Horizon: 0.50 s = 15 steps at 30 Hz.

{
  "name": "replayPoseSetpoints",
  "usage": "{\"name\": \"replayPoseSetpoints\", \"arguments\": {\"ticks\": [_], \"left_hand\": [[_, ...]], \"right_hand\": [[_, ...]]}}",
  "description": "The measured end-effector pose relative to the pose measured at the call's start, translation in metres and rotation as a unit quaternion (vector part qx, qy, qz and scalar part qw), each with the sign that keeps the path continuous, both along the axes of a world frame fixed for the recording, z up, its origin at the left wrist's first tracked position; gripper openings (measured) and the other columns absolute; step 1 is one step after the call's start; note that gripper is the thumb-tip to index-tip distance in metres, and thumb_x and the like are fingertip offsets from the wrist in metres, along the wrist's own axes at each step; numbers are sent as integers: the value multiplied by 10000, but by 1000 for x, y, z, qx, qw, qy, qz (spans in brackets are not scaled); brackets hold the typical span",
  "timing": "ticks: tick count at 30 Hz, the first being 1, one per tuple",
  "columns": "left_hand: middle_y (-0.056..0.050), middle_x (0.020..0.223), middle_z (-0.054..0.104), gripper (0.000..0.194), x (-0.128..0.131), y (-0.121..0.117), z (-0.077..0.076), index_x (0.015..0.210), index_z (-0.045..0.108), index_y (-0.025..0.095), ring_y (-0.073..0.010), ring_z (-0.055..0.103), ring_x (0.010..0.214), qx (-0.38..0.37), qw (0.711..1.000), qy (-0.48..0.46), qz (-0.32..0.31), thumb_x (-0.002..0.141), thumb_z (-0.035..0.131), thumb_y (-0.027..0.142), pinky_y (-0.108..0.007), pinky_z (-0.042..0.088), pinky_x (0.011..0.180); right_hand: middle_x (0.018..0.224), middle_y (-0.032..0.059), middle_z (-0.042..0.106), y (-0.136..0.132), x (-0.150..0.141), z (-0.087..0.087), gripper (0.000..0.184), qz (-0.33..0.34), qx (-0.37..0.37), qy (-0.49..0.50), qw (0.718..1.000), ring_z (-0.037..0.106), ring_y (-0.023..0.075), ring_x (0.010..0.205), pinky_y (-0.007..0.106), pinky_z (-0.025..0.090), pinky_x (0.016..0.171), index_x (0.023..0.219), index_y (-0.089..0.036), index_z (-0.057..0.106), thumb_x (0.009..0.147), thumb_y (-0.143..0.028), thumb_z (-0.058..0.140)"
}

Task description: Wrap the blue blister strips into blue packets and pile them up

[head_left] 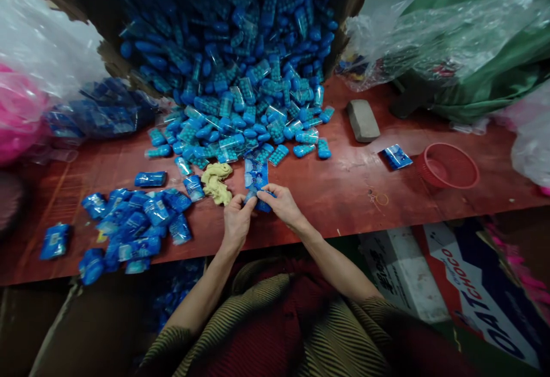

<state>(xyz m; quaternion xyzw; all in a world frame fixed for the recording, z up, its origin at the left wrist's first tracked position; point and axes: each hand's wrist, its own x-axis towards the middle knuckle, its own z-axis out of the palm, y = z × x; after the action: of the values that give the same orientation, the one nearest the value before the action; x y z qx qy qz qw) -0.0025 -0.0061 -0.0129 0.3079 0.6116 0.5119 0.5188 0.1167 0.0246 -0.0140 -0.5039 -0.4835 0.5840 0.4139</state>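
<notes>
Both of my hands meet at the near edge of a red-brown table. My left hand and my right hand pinch the same small blue packet, which lies flat between them with a clear wrapper around it. Just behind it a big heap of blue capsule-shaped items spills out of a tipped cardboard box. A crumpled yellow cloth lies right beside my left hand.
A pile of wrapped blue packets lies at the left. A grey block, one lone blue packet and a small red basket sit at the right. Plastic bags crowd both back corners. Printed cartons stand below the table.
</notes>
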Motion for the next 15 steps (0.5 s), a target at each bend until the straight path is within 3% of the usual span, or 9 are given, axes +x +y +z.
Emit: {"name": "replayPoseSetpoints", "arguments": {"ticks": [4, 9, 12, 15], "left_hand": [[34, 570, 603, 254, 2, -2, -3, 687, 608, 143, -80, 517, 464, -3, 999, -46, 10, 600, 738, 343, -203, 420, 478], [42, 507, 569, 330, 9, -2, -1, 581, 559, 136, -62, 493, 445, -3, 993, -100, 57, 542, 786, 373, -186, 399, 464], [40, 500, 563, 406, 9, -2, 4, 549, 518, 142, -68, 496, 438, -23, 982, -181, 49, 484, 817, 409, -192, 408, 444], [18, 531, 589, 395, 3, -2, 6, 599, 568, 128, -85, 523, 464, -46, 973, -226, 9, 460, 841, 378, -200, 429, 439]], "right_hand": [[592, -33, 514, -2, 0, 2, 253, 10, 16, -48, 999, 434, 95, 554, 220, 350, 545, 637, -166, 564, 745, -395, 545], [588, -30, 490, -7, -2, 8, 330, 24, 85, -115, 989, 454, 101, 580, 225, 337, 563, 604, -179, 493, 838, -411, 472], [586, -32, 478, -6, 1, 9, 346, 45, 67, -67, 994, 446, 97, 553, 224, 345, 539, 632, -188, 476, 855, -449, 436], [646, -32, 521, -4, 7, 9, 236, 60, 14, 20, 998, 477, 94, 565, 222, 394, 554, 780, -185, 532, 802, -420, 514]]}}
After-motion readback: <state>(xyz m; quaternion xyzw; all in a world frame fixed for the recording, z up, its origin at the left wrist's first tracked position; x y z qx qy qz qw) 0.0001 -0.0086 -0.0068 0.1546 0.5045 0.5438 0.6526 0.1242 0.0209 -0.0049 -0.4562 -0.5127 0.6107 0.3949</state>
